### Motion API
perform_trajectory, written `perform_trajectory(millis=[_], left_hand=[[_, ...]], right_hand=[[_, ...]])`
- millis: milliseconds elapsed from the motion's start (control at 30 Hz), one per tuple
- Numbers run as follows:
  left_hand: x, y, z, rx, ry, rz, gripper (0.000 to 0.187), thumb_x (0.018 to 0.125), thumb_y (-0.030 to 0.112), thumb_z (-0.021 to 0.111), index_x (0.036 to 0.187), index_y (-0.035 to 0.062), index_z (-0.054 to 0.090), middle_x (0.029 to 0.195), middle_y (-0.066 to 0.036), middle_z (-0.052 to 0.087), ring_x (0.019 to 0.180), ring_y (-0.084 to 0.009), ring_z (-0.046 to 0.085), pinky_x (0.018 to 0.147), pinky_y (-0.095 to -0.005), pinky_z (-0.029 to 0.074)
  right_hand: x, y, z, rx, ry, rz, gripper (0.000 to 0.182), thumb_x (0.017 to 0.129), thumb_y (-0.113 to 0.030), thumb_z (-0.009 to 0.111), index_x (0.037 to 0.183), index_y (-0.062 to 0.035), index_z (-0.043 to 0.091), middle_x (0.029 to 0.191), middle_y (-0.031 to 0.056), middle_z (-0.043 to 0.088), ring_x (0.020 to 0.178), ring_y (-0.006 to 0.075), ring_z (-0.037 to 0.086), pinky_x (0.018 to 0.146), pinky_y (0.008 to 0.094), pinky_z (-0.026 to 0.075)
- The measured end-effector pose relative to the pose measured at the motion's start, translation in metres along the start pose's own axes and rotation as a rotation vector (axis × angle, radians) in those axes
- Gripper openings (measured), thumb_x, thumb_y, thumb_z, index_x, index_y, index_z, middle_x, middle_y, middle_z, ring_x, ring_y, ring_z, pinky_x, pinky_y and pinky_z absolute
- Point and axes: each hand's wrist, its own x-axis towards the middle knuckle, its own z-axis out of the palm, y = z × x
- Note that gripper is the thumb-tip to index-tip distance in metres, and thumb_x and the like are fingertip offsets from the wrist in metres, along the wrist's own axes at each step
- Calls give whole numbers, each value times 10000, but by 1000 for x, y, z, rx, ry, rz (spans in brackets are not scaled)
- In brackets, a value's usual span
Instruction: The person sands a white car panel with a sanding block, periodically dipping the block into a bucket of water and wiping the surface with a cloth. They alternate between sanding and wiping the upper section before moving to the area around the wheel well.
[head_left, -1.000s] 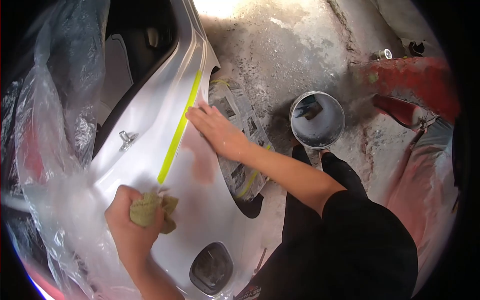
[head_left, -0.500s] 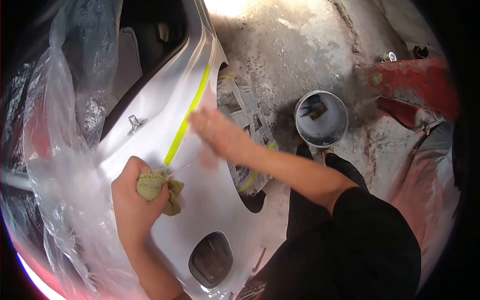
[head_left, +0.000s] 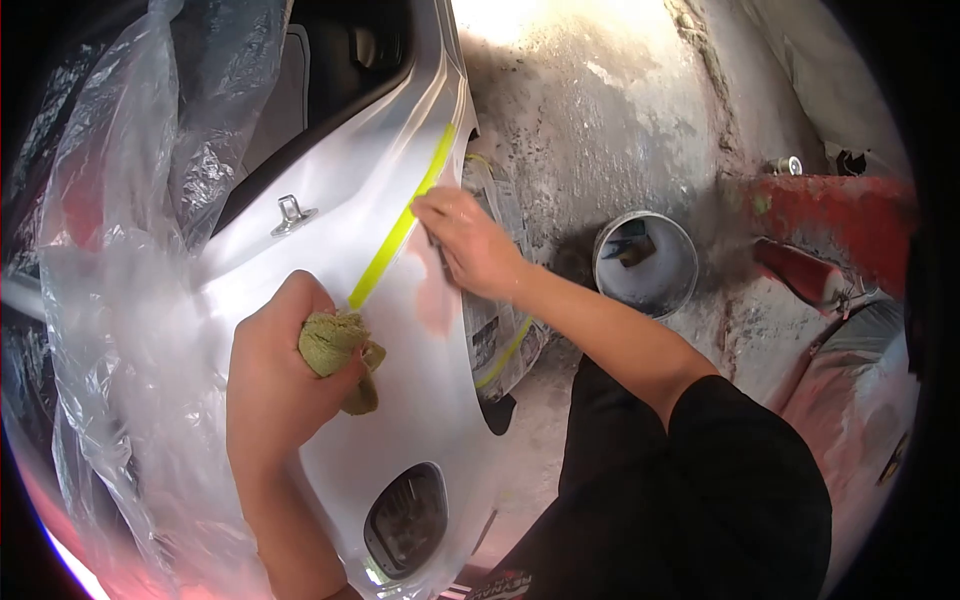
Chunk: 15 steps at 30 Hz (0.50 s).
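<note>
Two bare hands are at work on one white panel (head_left: pixel 400 390). The left hand (head_left: pixel 275 365) is closed around one green cloth (head_left: pixel 333 345), bunched up, with a loose end hanging out below the fingers. The right hand (head_left: pixel 480 240) has its fingers bent, the tips at the long strip of yellow tape (head_left: pixel 385 260); whether they pinch anything I can't tell from here. That one strip runs slantwise along the panel, its lower end just beside the cloth. A pinkish patch (head_left: pixel 434 308) shows just below the right hand.

Farther out on the panel sit one metal loop (head_left: pixel 290 213) and one dark opening (head_left: pixel 408 520). Past the panel's edge there's newspaper (head_left: pixel 487 345), with two short yellow pieces (head_left: pixel 517 342) showing on it. One bucket (head_left: pixel 668 288) stands on the concrete floor (head_left: pixel 600 120), something dark inside it, too small to make out. Beyond that I count two red parts (head_left: pixel 835 225), near each other. Clear plastic (head_left: pixel 130 300) hangs over on the left.
</note>
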Motion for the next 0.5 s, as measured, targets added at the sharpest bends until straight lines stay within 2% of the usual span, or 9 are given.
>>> perform_trajectory(millis=[200,300,400,500], left_hand=[[1,6,-4,-6,-40,-53,291,692,48,779,857,34,539,726,-150,643,664,-324,646,622,-358,504],[0,2,-1,-2,-6,2,307,707,10,757,827,38,475,670,-79,550,611,-142,508,593,-294,465],[1,7,-5,-28,-44,-64,298,692,61,787,874,34,552,725,-159,646,669,-332,648,625,-375,506],[1,2,-4,-4,-37,-31,304,692,65,790,881,34,554,724,-163,645,671,-341,649,627,-379,507]], right_hand=[[5,-17,-13,105,-83,-42,546,775,99,557,1313,10,556,1250,203,571,1197,395,531,1069,498,415],[6,-25,-5,129,-76,-106,537,773,98,551,1301,0,561,1203,198,595,1162,404,554,1083,504,410],[7,4,-11,129,-67,-92,489,770,97,546,1247,-5,578,1134,186,618,1141,416,572,1128,511,382],[5,-29,-1,127,-49,-131,445,763,97,570,1199,6,582,1161,190,626,1156,385,578,1085,489,428]])
